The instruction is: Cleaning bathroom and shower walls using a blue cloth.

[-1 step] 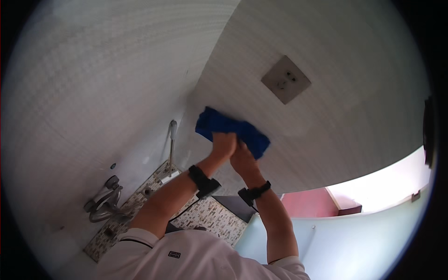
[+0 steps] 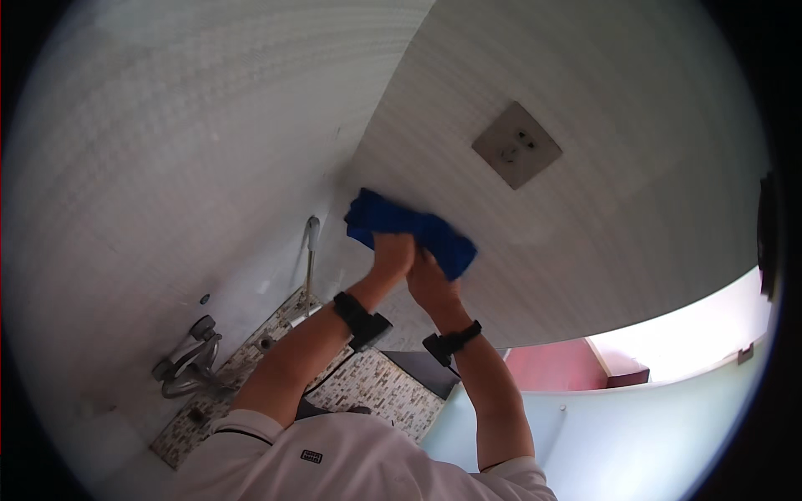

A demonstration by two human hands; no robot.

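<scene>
A crumpled blue cloth (image 2: 418, 227) lies against the pale wall, just right of the corner where two walls meet. My left hand (image 2: 393, 252) is closed on its lower edge near the middle. Right beside it, my right hand (image 2: 433, 280) grips the cloth's right part. The fingers of both hands are largely hidden behind the cloth and the backs of my hands. A black band with a small box sits on each wrist.
Up and to the right of the cloth is a wall socket (image 2: 517, 145). A hand shower (image 2: 312, 234) hangs near the corner, and a metal mixer tap (image 2: 190, 367) juts from the left wall. Mosaic tiles (image 2: 380, 392) cover the floor. A frosted glass panel (image 2: 601, 442) stands at right.
Both hands and the blue cloth have shifted slightly left and up along the wall, a little farther from the socket. The grip looks the same.
</scene>
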